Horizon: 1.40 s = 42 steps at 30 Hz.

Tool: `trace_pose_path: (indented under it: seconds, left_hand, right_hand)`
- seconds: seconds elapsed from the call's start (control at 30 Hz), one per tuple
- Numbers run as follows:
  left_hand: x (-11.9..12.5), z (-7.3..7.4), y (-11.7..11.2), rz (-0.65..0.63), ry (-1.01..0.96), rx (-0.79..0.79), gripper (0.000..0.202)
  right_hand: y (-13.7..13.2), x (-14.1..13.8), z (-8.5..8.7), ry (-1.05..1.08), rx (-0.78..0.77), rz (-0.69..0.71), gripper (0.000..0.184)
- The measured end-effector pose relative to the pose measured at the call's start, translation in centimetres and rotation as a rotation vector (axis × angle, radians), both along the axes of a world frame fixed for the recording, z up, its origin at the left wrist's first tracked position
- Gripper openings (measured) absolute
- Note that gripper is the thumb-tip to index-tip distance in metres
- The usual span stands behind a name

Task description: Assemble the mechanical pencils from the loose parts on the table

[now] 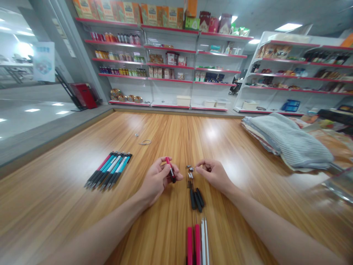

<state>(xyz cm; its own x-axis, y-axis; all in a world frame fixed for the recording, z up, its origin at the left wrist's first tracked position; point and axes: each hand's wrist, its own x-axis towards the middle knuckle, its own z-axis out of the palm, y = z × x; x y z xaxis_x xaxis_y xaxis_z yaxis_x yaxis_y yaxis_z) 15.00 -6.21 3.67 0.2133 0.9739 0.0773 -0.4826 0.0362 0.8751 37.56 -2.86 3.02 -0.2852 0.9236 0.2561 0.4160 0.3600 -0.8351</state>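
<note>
Across the back: store-type shelves (171, 81) stocked with boxes and bottles, grey floor (19, 106) stretching off left.
Worktop (157, 232): wood-grain, far and left edges showing, decent stretch of bare wood between the right hand (213, 175) and the cloths.
Right side: folded cloths (289, 138) piled up, kinda hogging it.
Left side: row of pens (109, 171), well in from the edge.
Left hand (157, 180): fingers pinching a red-and-black pen piece (169, 166), mid-worktop.
Right-hand fingers: curled, can't tell if they're gripping anything.
Middle strip: red barrels (197, 241) beside white refills (204, 241), then black grips (197, 200), then small metal parts (191, 169).
</note>
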Motion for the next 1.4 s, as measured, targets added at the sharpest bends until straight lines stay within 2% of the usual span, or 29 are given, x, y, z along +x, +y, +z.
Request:
trace_pose_path:
  seconds: [0.17,0.5,0.8,1.0,1.4]
  left_hand:
    - [-0.1,0.4,0.0,-0.004,-0.05,-0.064,0.038]
    - [-0.1,0.3,0.2,0.002,-0.029,-0.075,0.032]
    - [-0.1,0.3,0.2,0.0,-0.042,-0.085,0.037]
    - [0.1,0.6,0.1,-0.019,-0.017,-0.064,0.032]
    - [0.2,0.5,0.0,-0.027,-0.011,-0.078,0.039]
  right_hand:
    - [0.0,-0.1,-0.4,-0.08,0.021,0.033,0.021]
    - [-0.2,-0.1,-0.7,-0.179,0.061,0.069,0.018]
    - [-0.1,-0.1,-1.0,-0.305,0.116,0.084,0.019]
    - [-0.1,-0.1,-0.9,-0.307,0.139,0.078,0.021]
    - [-0.2,-0.1,-0.9,-0.317,0.146,0.08,0.022]
